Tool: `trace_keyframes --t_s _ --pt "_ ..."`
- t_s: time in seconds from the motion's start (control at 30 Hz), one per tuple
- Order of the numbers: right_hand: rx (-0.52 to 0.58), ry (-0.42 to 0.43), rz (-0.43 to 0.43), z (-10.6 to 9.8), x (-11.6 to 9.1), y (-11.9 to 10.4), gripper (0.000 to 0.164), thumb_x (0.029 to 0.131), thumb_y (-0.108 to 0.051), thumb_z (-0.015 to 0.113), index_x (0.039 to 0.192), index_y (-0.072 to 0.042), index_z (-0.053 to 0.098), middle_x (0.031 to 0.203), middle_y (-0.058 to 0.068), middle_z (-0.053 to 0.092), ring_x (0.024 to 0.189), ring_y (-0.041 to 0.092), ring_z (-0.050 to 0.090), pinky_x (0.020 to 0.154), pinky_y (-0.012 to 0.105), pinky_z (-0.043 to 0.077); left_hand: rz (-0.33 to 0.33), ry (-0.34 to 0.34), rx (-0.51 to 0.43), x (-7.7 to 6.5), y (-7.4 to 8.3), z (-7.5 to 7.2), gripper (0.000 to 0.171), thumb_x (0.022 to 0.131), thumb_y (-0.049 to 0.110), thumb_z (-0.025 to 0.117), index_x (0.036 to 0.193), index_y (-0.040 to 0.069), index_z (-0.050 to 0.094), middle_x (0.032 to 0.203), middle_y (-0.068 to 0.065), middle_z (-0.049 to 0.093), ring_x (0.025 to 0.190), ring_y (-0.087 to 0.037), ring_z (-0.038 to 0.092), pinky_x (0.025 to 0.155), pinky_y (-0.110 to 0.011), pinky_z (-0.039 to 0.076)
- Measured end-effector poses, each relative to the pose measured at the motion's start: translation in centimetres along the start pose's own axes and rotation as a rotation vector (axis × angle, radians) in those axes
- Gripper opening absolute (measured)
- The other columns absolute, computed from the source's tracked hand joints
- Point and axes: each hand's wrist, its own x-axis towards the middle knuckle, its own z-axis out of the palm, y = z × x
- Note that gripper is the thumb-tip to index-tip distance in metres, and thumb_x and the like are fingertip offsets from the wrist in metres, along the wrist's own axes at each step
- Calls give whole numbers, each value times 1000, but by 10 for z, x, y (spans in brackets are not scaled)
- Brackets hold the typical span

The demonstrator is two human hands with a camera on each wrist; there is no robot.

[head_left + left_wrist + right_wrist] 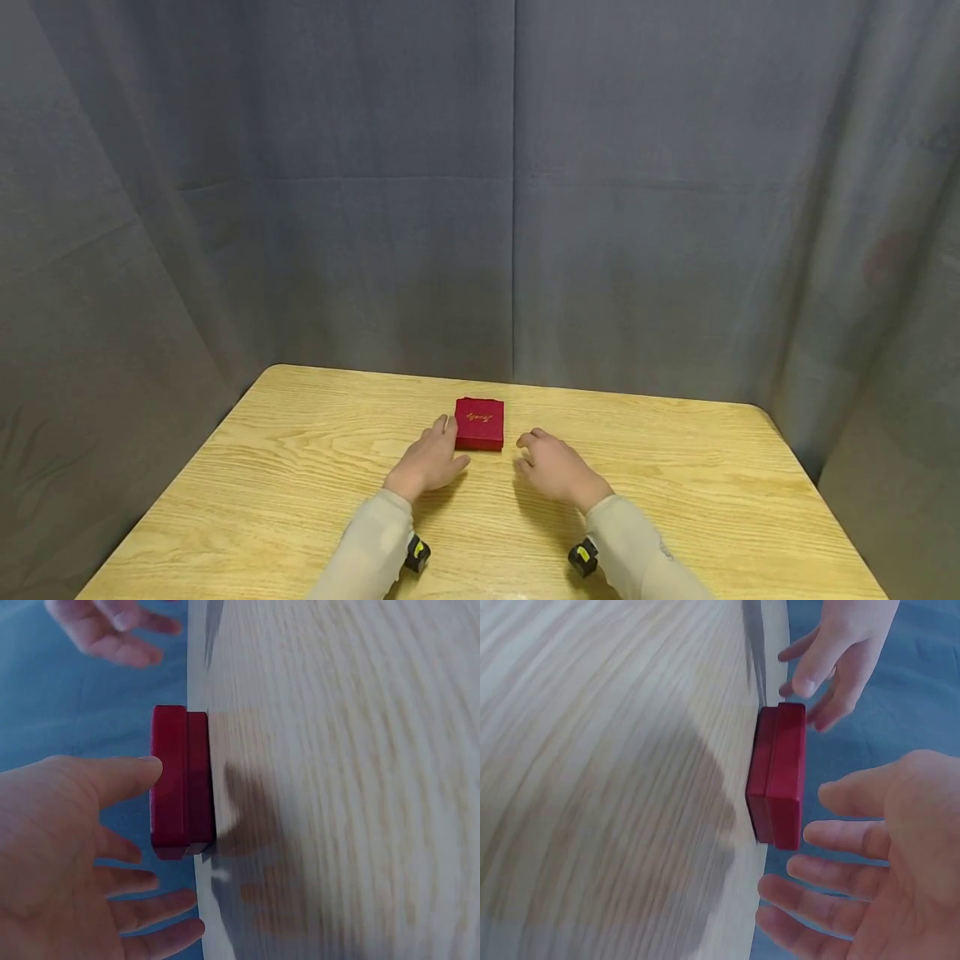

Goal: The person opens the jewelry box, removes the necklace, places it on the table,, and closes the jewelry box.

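Red box (480, 427) lies between left hand (430, 460) and right hand (557, 468).

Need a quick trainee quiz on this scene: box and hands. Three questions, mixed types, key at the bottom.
1. Multiple choice: what colour is the lettering on top of the red box?
a) white
b) gold
c) black

2. True or false: the red box sits closed on the wood-grain tabletop.

3. Short answer: in the head view, which is nearer the red box, the left hand or the right hand?

Key:
1. b
2. True
3. The left hand: its fingers reach the red box's edge in that picture, while bare tabletop shows between the red box and the right hand.
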Motion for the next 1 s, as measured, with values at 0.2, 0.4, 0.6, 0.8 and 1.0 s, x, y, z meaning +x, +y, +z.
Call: trace_keyframes --t_s 0.2,0.4,0.6,0.8,1.0 --pt "9 -6 -21 6 12 -8 34 95 -17 56 121 5 57 128 19 50 117 34 51 97 46 41 -18 -18 -1 4 4 1 72 93 32 58 146 -5 25 152 -22 21 131 -43 32 101 -51 36" --pt "-2 2 -63 16 23 -9 43 94 -14 55 130 9 49 138 22 44 127 34 43 102 44 37 12 -16 23 10 4 5 71 93 32 57 146 -5 26 152 -21 21 129 -42 36 100 -49 37" --pt "34 -14 -45 22 30 -12 46 93 -12 56 132 11 45 141 24 39 128 35 41 103 44 36 27 -19 48 11 5 7 69 94 33 56 145 -5 30 152 -19 23 128 -42 37 100 -49 38" --pt "38 -27 -44 26 36 -13 44 94 -10 54 131 12 46 142 25 38 130 35 39 104 44 34 48 9 54 11 2 9 64 93 30 57 142 -5 35 151 -19 26 126 -39 40 98 -47 40" --pt "34 4 -44 27 40 -12 39 93 -10 57 127 9 50 138 24 43 126 35 43 102 43 37 78 79 47 15 -1 11 55 92 24 61 136 -5 43 145 -20 36 122 -38 46 98 -45 41"
